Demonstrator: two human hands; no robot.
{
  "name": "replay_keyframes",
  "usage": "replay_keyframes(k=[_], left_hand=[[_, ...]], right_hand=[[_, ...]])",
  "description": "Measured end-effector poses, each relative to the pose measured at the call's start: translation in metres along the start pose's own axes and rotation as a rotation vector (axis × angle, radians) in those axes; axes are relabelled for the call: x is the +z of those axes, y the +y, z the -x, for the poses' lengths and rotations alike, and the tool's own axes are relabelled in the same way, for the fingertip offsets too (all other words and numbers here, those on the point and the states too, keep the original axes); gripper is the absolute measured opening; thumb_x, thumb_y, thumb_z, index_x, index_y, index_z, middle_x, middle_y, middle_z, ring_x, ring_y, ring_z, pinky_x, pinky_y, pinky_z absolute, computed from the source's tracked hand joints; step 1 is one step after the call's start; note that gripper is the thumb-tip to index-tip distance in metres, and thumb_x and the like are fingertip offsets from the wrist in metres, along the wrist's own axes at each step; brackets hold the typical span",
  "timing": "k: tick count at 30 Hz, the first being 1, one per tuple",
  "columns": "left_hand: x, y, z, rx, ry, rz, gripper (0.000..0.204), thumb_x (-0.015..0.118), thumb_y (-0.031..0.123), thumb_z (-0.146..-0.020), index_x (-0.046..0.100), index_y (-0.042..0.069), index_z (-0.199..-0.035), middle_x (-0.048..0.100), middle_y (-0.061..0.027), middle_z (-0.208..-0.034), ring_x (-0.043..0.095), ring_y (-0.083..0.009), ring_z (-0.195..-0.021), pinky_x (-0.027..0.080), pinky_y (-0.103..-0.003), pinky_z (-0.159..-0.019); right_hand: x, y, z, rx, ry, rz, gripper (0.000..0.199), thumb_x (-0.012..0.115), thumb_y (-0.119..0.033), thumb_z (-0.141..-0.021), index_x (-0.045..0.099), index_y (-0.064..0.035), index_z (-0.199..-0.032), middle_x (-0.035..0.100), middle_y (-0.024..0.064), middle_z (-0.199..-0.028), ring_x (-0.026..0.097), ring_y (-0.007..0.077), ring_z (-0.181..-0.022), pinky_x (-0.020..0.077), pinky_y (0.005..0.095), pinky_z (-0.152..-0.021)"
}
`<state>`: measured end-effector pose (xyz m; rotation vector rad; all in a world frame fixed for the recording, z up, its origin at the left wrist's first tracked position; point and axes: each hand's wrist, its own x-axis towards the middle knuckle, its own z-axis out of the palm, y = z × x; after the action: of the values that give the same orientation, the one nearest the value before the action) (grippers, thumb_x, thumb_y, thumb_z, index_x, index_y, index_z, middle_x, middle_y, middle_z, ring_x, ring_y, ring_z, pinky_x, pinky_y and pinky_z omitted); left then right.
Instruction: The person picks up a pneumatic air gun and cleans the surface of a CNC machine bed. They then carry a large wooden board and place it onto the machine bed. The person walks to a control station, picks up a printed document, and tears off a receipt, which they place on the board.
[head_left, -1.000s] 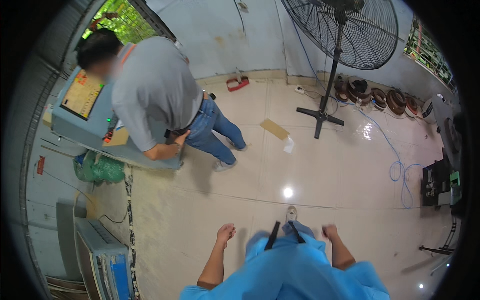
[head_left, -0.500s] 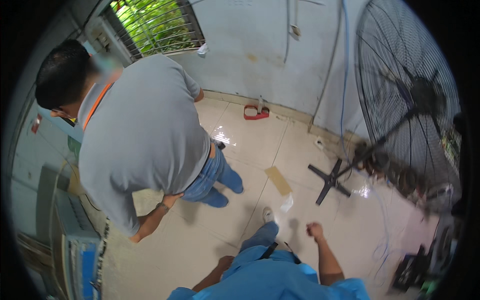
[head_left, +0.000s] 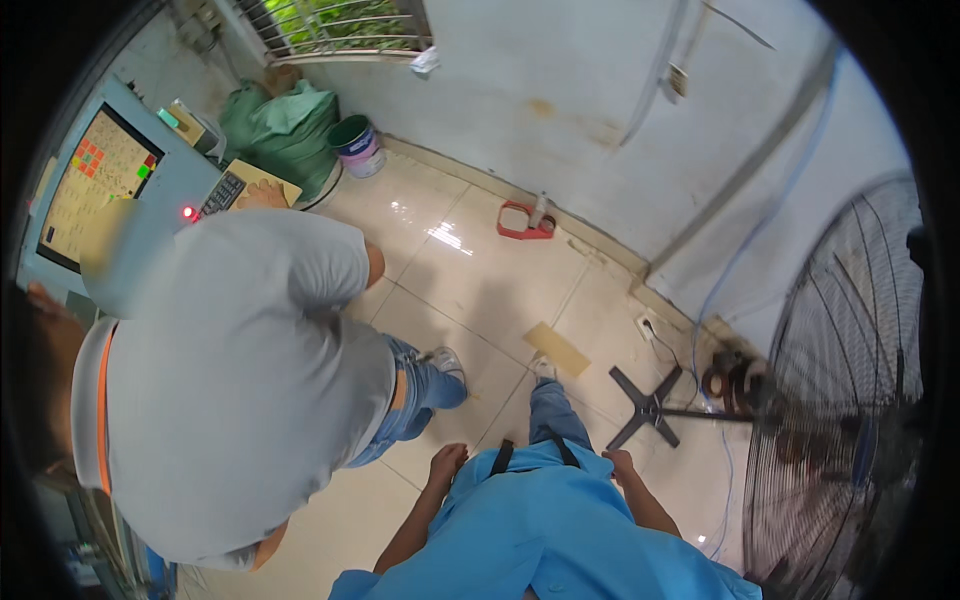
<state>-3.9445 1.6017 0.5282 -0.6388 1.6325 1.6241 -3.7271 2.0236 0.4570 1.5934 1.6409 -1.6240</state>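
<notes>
My left hand hangs beside my left hip, its fingers curled with nothing seen in them. On the other side, my right hand is by my right hip, fingers curled in too and nothing visible in it. Both are close to the hem of my blue shirt, where two black straps hang. Ahead of me one of my shoes is at the edge of a flat brown cardboard piece on the tiled floor.
A co-worker in a grey shirt bends at the left, one hand on the keyboard panel of a machine with a screen. Green sacks and a bucket stand behind. A red-framed object lies by the wall. A large fan stands right, its cross-shaped base on the floor.
My right hand has come back from in front to my hip. The co-worker, now nearer the left edge, leans at the machine. The cardboard is closer to my foot.
</notes>
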Motion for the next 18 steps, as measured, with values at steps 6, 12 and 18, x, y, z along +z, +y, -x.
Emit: replay_keyframes(k=[6, 12, 18], left_hand=[[0.036, 0.016, -0.017, -0.049, 0.315, -0.217, 0.024, 0.062, 0.027, -0.094, 0.07, 0.005, -0.1, 0.066, -0.0051, -0.087, 0.061, -0.0151, -0.077, 0.05, -0.03, -0.07], [0.126, 0.061, -0.063, -0.259, 0.362, 0.171, 0.028, 0.058, 0.032, -0.097, 0.072, 0.008, -0.103, 0.07, -0.0109, -0.094, 0.065, -0.0236, -0.087, 0.054, -0.043, -0.079], [0.167, 0.076, -0.122, 0.018, 0.347, -0.783, 0.037, 0.045, 0.029, -0.101, 0.072, 0.003, -0.105, 0.071, -0.0236, -0.104, 0.068, -0.0323, -0.096, 0.052, -0.047, -0.085]], right_hand=[[0.007, -0.24, -0.151, -0.094, -0.166, 0.087, 0.018, 0.065, -0.017, -0.089, 0.065, 0.001, -0.088, 0.065, 0.0109, -0.07, 0.063, 0.0197, -0.055, 0.0524, 0.0352, -0.048], [0.052, -0.551, -0.201, -0.629, -0.322, 0.336, 0.023, 0.064, -0.022, -0.095, 0.063, 0.0004, -0.089, 0.063, 0.0065, -0.069, 0.06, 0.0148, -0.057, 0.0491, 0.0308, -0.051], [0.225, -0.798, -0.108, -1.075, -0.537, 0.54, 0.024, 0.062, -0.023, -0.098, 0.063, 0.0006, -0.095, 0.064, 0.0058, -0.077, 0.06, 0.0127, -0.067, 0.0498, 0.0297, -0.06]])
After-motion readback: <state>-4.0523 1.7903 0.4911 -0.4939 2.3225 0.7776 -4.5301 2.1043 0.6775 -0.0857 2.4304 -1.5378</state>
